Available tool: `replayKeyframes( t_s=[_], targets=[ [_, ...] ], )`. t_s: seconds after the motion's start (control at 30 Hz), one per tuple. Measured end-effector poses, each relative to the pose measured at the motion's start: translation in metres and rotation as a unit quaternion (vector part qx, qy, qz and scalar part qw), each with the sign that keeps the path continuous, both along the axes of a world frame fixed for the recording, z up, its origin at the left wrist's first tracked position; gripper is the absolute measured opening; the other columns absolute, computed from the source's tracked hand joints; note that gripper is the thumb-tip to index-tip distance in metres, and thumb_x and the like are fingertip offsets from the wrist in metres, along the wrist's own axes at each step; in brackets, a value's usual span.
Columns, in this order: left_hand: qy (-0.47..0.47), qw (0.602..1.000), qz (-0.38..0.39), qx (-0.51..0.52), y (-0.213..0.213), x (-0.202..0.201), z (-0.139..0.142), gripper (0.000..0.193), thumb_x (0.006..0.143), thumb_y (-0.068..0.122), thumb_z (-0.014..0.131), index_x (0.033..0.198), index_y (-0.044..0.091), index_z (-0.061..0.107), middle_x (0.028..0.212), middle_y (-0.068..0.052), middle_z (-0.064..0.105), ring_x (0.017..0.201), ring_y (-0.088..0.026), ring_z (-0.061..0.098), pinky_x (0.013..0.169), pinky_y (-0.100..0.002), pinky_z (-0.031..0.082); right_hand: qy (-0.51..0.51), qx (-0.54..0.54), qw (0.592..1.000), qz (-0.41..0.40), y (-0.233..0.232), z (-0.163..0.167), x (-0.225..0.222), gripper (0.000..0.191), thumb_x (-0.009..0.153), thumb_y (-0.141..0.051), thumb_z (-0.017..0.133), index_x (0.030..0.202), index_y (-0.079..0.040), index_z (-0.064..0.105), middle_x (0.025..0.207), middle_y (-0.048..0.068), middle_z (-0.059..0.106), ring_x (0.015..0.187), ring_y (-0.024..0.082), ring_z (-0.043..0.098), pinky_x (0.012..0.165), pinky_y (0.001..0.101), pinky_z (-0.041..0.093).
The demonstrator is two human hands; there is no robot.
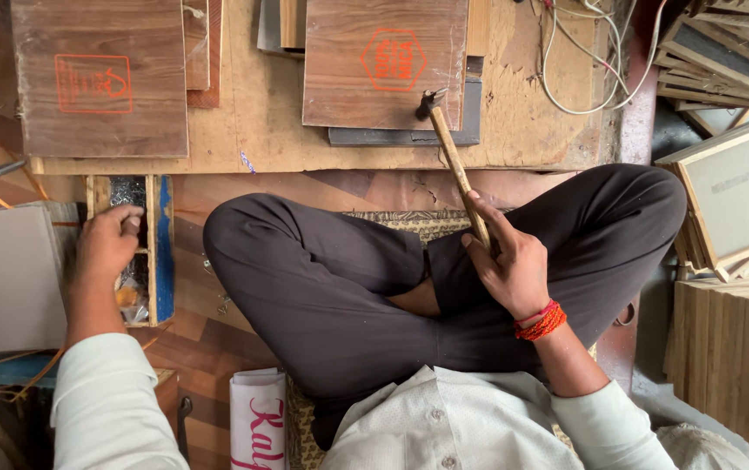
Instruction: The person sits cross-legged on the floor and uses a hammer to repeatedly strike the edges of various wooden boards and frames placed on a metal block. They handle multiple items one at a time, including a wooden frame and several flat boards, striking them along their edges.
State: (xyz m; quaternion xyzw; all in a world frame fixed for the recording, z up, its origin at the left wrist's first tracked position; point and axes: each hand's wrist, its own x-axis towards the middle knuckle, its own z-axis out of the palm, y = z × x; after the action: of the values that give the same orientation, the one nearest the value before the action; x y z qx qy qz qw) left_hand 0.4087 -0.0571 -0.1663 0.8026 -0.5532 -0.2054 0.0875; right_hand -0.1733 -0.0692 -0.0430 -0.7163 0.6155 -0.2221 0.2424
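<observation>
Cream sleeves lowest in view — the right hand (514,270) is closed round a hammer (454,161) handle, its head resting on a stamped wooden board (374,65) ahead, ready. The left hand (107,244) pinches inside a compartmented wooden box (163,252) — contents unclear.

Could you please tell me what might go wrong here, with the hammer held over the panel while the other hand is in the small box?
The right hand grips the hammer low on its handle, so the head could dent the stamped wooden panel. The left hand reaches into the compartment box off to the side, where small sharp pieces might prick fingers.
</observation>
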Motion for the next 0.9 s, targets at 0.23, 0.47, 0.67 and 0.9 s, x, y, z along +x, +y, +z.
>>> replayKeyframes(
  t_s=[0.23, 0.47, 0.67, 0.9],
  targets=[
    [-0.114, 0.993, -0.039, 0.02, -0.004, -0.006, -0.009, 0.02, 0.089, 0.008, 0.072, 0.108, 0.011, 0.074, 0.104, -0.014, 0.075, 0.094, -0.037, 0.07, 0.081, -0.048, 0.056, 0.008, -0.039, 0.999, 0.01, 0.002, 0.001, 0.0, 0.061, 0.088, -0.016, 0.077, 0.146, -0.018, 0.059, 0.069, 0.013, 0.061, 0.056, 0.029, 0.061, 0.054, 0.0381, 0.047],
    [-0.039, 0.992, -0.008, -0.118, 0.016, 0.0, -0.011, 0.006, 0.1, 0.008, 0.076, 0.102, 0.003, 0.074, 0.104, -0.019, 0.075, 0.089, -0.034, 0.072, 0.083, -0.043, 0.056, 0.027, -0.035, 0.999, 0.015, 0.003, -0.002, -0.001, 0.062, 0.088, -0.016, 0.077, 0.147, -0.017, 0.058, 0.066, 0.012, 0.061, 0.058, 0.029, 0.063, 0.055, 0.0388, 0.048],
    [0.234, 0.909, 0.101, -0.328, -0.015, -0.042, 0.0, 0.008, 0.105, 0.002, 0.072, 0.112, -0.002, 0.07, 0.105, -0.009, 0.074, 0.097, -0.016, 0.071, 0.087, -0.03, 0.058, -0.008, -0.033, 0.999, 0.014, 0.008, -0.001, -0.003, 0.068, 0.088, -0.01, 0.074, 0.151, -0.009, 0.048, 0.082, 0.012, 0.069, 0.064, 0.027, 0.066, 0.06, 0.0372, 0.052],
    [0.226, 0.893, -0.162, -0.353, -0.098, -0.232, 0.062, 0.016, 0.095, -0.001, 0.069, 0.109, 0.006, 0.073, 0.1, -0.01, 0.073, 0.092, -0.023, 0.072, 0.08, -0.034, 0.056, -0.035, 0.024, 0.999, 0.012, 0.007, 0.0, -0.002, 0.057, 0.095, -0.003, 0.064, 0.149, -0.007, 0.048, 0.115, 0.02, 0.071, 0.072, 0.029, 0.073, 0.067, 0.039, 0.057]
  ],
)
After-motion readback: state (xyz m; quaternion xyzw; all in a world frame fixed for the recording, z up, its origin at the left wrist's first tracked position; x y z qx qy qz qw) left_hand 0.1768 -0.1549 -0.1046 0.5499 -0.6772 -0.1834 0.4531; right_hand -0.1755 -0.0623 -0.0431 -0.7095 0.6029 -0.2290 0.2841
